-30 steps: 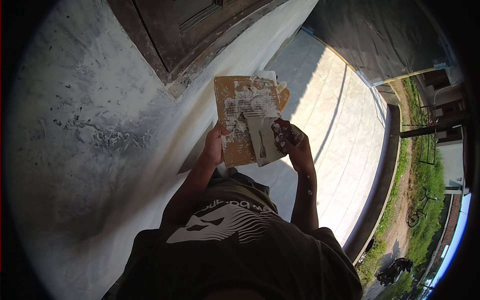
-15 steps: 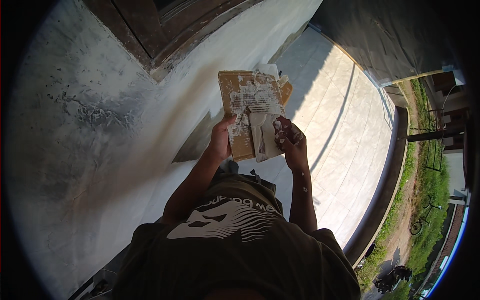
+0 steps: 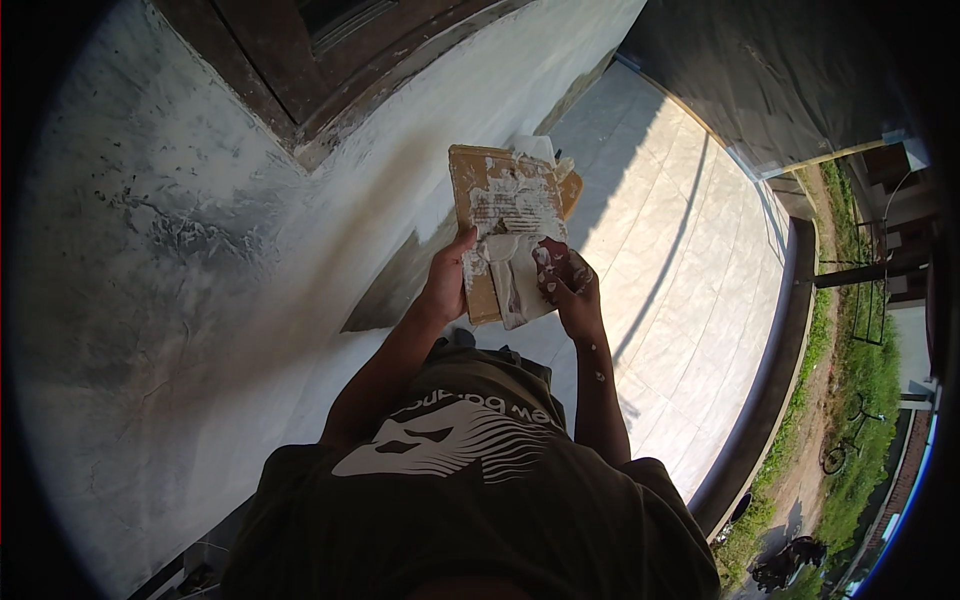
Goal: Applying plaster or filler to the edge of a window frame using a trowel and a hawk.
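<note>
My left hand (image 3: 446, 276) grips the left edge of a brown cardboard piece (image 3: 482, 297), its thumb on the upper face. White putty (image 3: 515, 200) is smeared over much of that face, ridged in places. My right hand (image 3: 572, 288), spotted with putty, is closed on the right side of a flat pale scraper (image 3: 524, 305). The scraper lies against the lower part of the cardboard, with putty on its face. Beyond the cardboard's far right corner a whitish flat piece (image 3: 536, 147) and a tan rounded piece (image 3: 571, 192) stick out; the cardboard hides the rest of them.
A grey-white plastered wall (image 3: 230, 330) stands close on the left, with a dark wooden frame (image 3: 290, 75) set in it. Pale floor tiles (image 3: 690, 270) stretch to the right, partly sunlit, up to a dark curb (image 3: 775, 370). Dark sheeting (image 3: 770, 80) hangs at far right.
My right hand and the scraper have moved left and slightly nearer me across the cardboard. The cardboard has shifted a little to the right and tilted slightly. My left hand keeps its hold.
</note>
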Available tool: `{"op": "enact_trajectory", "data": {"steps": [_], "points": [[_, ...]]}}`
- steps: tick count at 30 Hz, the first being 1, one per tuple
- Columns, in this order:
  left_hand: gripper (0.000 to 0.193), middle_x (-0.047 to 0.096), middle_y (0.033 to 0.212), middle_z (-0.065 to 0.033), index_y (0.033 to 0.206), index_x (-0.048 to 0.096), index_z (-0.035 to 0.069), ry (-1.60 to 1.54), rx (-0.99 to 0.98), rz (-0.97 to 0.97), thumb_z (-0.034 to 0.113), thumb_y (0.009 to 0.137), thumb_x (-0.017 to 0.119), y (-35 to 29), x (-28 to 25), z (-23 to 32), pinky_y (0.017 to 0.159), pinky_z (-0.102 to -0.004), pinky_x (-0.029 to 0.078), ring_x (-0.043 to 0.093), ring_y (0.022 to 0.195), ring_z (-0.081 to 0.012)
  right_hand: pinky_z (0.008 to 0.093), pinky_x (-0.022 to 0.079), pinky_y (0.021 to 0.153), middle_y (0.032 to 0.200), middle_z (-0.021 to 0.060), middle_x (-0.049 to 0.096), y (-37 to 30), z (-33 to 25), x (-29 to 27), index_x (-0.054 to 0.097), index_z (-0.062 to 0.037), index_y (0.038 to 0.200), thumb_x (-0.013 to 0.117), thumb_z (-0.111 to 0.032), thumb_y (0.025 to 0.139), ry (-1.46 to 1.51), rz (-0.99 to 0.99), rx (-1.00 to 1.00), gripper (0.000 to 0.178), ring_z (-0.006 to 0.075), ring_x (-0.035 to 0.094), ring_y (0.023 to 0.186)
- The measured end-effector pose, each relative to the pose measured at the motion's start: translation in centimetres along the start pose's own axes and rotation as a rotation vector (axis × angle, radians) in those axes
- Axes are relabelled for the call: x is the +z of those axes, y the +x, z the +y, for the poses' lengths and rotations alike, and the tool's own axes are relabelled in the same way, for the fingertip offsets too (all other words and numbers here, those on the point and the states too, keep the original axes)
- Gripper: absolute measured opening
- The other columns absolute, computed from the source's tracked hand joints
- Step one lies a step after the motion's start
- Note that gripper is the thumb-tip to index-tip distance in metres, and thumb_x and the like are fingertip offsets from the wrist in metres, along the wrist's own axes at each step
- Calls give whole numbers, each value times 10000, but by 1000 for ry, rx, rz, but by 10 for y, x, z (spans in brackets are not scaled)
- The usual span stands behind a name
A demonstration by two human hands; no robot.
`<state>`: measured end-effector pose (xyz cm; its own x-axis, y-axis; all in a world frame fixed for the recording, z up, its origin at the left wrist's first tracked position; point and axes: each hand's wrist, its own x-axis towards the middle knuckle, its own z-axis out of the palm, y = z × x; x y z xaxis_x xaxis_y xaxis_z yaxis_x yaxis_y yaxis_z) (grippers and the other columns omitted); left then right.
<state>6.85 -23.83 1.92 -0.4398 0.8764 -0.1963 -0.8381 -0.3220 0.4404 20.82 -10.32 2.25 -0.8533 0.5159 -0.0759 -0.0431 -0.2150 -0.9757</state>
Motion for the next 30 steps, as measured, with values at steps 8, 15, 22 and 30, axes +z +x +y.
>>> {"op": "enact_trajectory", "data": {"steps": [8,15,22,30], "points": [[460,498,1261,-117,1317,363,55,-77,-29,-33,327,947,376,3,-7,7,969,-431,402,510,1133,-265,195,409,593,838,-14,597,8,-13,0,555,-7,1081,527,-14,820,61,134,-7,263,38,511,683],[470,496,1261,-118,1323,361,59,-74,-30,-8,334,942,379,0,-5,12,973,-444,395,505,1136,-279,195,421,615,858,4,595,10,-18,6,532,22,1133,526,3,774,11,-4,17,359,61,526,696],[452,526,1224,-129,1277,427,31,-136,70,35,330,941,380,-4,-14,17,952,-447,401,530,1088,-286,264,461,816,1106,97,607,17,-42,-41,515,25,1208,464,0,844,-58,307,-91,368,153,581,982],[442,515,1238,-116,1291,414,41,-184,108,4,310,942,377,-2,-25,17,941,-436,416,521,1106,-275,176,395,627,962,-3,615,18,-23,-29,535,21,1200,489,9,804,-136,343,-104,399,29,509,730]]}}
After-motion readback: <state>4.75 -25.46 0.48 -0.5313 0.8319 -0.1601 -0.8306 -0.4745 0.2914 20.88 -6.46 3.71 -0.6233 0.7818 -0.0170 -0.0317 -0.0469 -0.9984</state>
